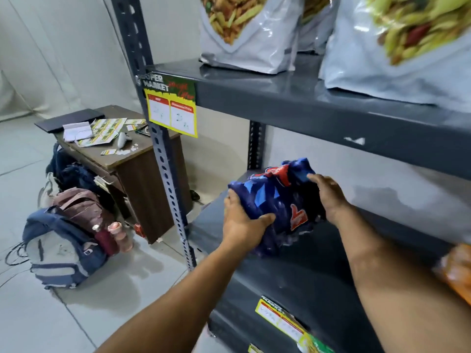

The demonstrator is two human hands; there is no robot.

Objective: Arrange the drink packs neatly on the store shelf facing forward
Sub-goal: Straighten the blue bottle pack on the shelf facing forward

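1. So I was standing off to the side. Both hands were on one dark blue drink pack (277, 207), holding it over the left end of the grey lower shelf (305, 271), close to the upright post (163, 159).
2. The left hand (242, 220) had its grip wrapped around the near left corner, thumb pressed across the front. The right hand (328, 197) was clamped on the far right side, fingers curled over the top edge. Neither grip was spread, both were squeezing the pack.
3. Couldn't tell if the pack was resting on the shelf or just above it. It sat skewed, and the red logo pointed up and sideways rather than out front.
4. My read: this was the placing step for that pack, nowhere near finished.
5. Next move probably called for turning it so the printed face looked outward, setting it down flat, then squaring it to the shelf edge.
6. An orange pack (456, 271) poked in at the right, so more likely needed lining up. Snack bags (254, 42) filled the upper shelf (318, 108).
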